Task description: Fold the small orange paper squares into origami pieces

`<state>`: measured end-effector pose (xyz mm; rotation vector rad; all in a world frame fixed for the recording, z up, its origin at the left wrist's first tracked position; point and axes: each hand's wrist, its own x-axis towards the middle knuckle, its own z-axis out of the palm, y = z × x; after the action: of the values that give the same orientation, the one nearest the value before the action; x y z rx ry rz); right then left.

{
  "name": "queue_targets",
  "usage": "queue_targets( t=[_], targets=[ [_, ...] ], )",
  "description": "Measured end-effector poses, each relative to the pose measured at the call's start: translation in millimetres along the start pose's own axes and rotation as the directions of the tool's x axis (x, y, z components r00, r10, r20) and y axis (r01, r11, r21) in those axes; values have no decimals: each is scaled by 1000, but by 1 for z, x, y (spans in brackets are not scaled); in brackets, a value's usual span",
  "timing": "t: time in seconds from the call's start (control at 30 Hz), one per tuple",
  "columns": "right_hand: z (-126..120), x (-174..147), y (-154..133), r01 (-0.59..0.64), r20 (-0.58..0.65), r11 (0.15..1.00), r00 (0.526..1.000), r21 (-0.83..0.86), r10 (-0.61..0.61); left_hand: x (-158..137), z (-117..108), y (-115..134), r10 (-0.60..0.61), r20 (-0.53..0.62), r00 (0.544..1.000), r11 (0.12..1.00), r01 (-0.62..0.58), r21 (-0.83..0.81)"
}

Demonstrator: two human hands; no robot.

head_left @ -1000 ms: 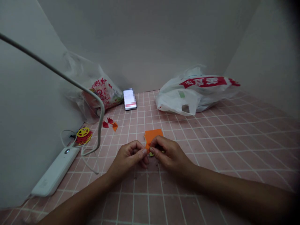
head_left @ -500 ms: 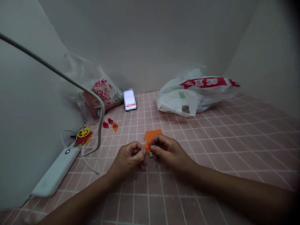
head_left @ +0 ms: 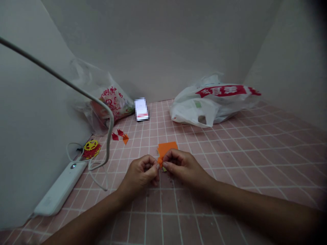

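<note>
Between my two hands is a small folded piece of orange paper, mostly covered by the fingertips. My left hand pinches its left side between thumb and forefinger, the other fingers curled. On the opposite side my right hand is closed with thumb and forefinger on the same paper. Just beyond lies a flat orange paper sheet, partly hidden by the right hand. A bit of yellow shows below the fingers; I cannot make out what it is.
Small folded red papers and an orange folded paper lie left. Yellow and red cut-out discs sit by a white power bank and cable. Behind stand a phone, a clear bag and a white bag.
My right hand has dipped slightly, its fingertips now lower on the small orange paper. The left hand keeps its pinch in nearly the same place.
</note>
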<state>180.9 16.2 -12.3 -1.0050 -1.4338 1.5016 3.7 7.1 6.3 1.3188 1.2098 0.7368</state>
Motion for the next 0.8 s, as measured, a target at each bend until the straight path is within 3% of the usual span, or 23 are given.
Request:
queue_targets(
  t=[0.37,0.8],
  targets=[
    [1,-3,0,68,-36,990,997,-120,-73,-1,-3,1,65,106,992,997,-68,30],
    [-1,-2,-1,94,-40,970,994,-224,-106,-1,-5,-2,78,138,987,996,-84,32]
  ],
)
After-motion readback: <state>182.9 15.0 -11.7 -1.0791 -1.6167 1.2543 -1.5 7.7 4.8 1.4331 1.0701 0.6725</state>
